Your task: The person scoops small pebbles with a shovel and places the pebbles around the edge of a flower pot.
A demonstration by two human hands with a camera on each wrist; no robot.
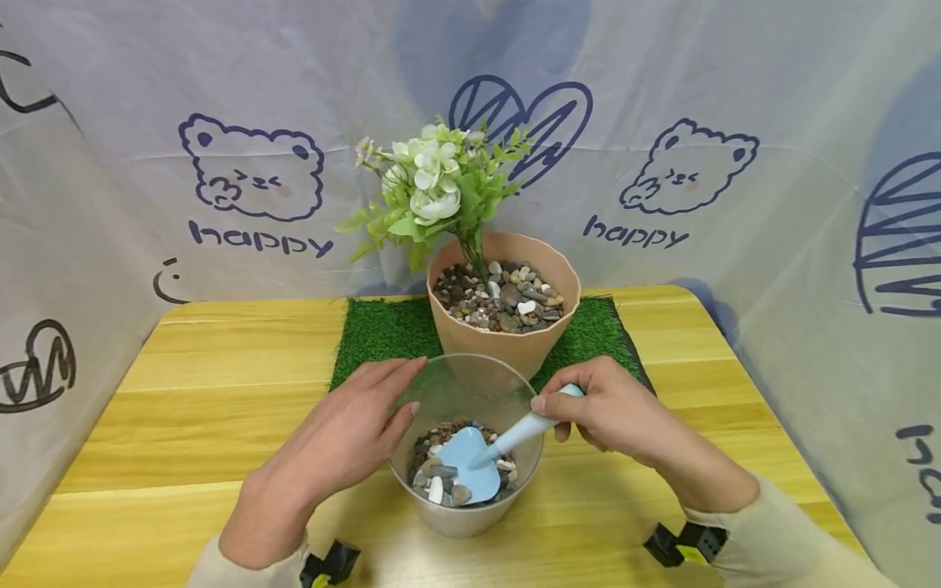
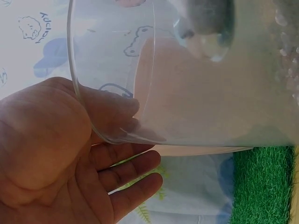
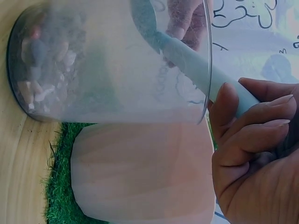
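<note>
A clear container [image 1: 470, 523] with stones [image 1: 422, 449] in its bottom stands on the table in front of me. My right hand [image 1: 606, 404] grips the handle of a light blue plastic shovel [image 1: 525, 433]. In the right wrist view the shovel's blade [image 3: 145, 21] is inside the container, raised above the stones at the bottom. Several pebbles [image 1: 437, 490] appear to lie on the blade's edge. My left hand [image 1: 345, 437] touches the container's left rim, its fingers extended. The left wrist view shows these fingers [image 2: 135, 168] fairly straight beside the clear wall.
Behind the container stands a peach flowerpot [image 1: 507, 347] holding pebbles and white artificial flowers [image 1: 434, 180]. Green artificial turf [image 1: 385, 335] lies beneath it on the wooden table [image 1: 243, 359]. A printed cloth [image 1: 353, 73] hangs behind and at both sides.
</note>
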